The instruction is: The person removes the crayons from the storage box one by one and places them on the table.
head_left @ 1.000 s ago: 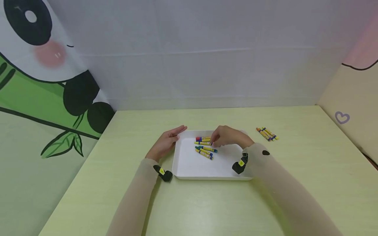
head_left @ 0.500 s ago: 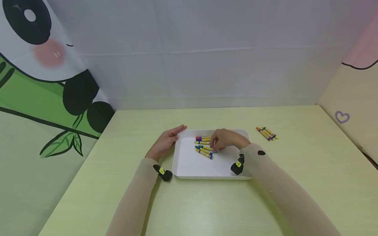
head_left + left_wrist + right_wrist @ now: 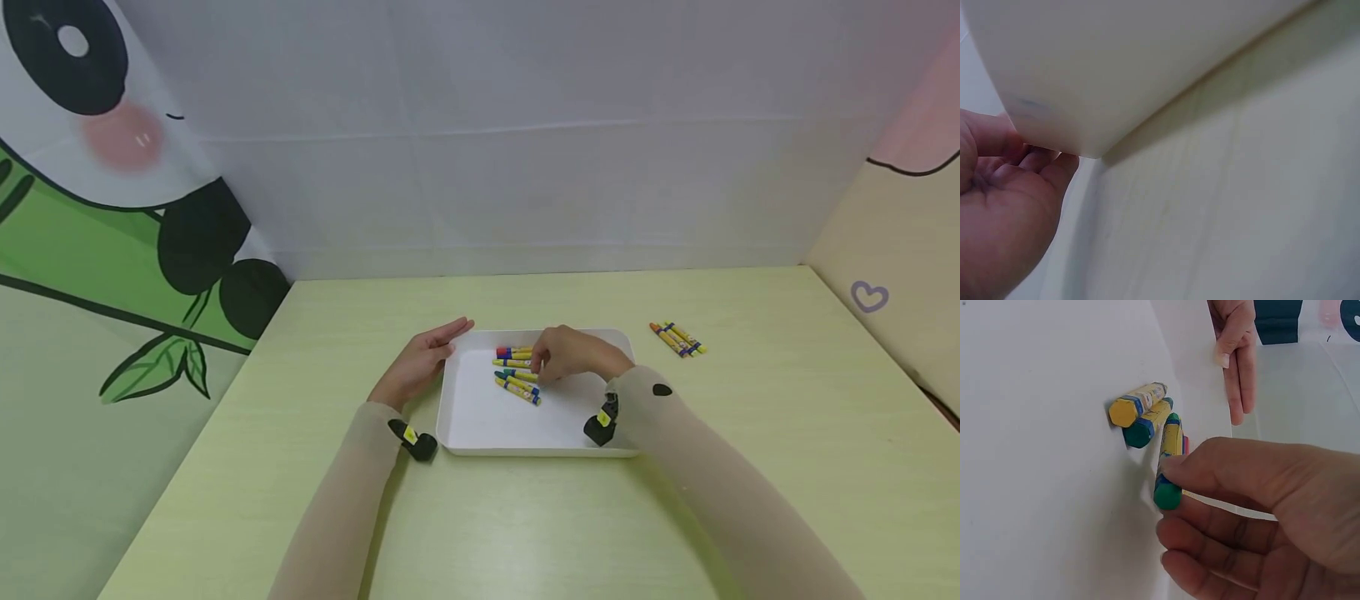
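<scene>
Your right hand (image 3: 573,352) pinches a green crayon (image 3: 1172,437) over the white tray (image 3: 487,427), beside other crayons (image 3: 1145,405) | your left hand (image 3: 417,363) holds the tray's left edge, thumb inside, fingers extended | more crayons (image 3: 669,341) lie right of it

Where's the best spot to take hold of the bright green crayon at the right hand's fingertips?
Probably by its flat end, from above and the person's right, where the right hand pinches it. The bright green crayon turns that end toward the hand, fanned away from the dark green crayon, while their tips lie close together.
</scene>
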A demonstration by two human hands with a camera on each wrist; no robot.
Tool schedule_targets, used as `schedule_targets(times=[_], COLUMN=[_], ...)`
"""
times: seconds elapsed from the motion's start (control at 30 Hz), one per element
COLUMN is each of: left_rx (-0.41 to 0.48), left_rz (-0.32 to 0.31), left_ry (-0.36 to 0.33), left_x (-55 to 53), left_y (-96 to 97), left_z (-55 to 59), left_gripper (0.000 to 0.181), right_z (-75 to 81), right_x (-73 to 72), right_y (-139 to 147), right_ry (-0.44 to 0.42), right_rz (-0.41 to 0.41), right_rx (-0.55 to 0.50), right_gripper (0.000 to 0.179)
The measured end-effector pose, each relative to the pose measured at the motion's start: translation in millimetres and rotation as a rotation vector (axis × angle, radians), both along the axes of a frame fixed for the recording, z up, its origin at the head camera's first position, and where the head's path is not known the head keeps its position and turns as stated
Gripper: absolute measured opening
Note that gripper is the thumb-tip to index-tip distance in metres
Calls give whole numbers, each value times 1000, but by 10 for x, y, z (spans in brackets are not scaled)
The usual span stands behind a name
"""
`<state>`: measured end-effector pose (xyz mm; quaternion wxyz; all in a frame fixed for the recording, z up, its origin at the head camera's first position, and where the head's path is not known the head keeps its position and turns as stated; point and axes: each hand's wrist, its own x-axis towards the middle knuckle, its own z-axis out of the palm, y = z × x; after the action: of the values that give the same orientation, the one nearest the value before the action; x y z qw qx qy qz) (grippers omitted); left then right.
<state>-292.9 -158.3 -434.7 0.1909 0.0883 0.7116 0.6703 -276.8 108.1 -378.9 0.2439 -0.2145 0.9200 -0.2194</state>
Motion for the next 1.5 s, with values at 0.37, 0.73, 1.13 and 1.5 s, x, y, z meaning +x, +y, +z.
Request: schedule_targets(times=[0.37,0.73,1.13,1.5], left_rx=[-3,-7,-33,-17], left_rz=[-4,-1,19,11], left_ry=[-2,3,-9,-5], left_x=[20,14,14,13], left_y=[-3,12,17,12], left_z=[25,23,26,20], left_gripper=[50,51,50,51], right_z=[170,322,376,323], right_x=[13,-2,34,66], right_y=[148,559,969,1338], right_ry=[74,122,168,204], right_rz=[9,-65,-186,-312], right_rx=[-29,-92,-125,-162], right_gripper=[8,16,19,29])
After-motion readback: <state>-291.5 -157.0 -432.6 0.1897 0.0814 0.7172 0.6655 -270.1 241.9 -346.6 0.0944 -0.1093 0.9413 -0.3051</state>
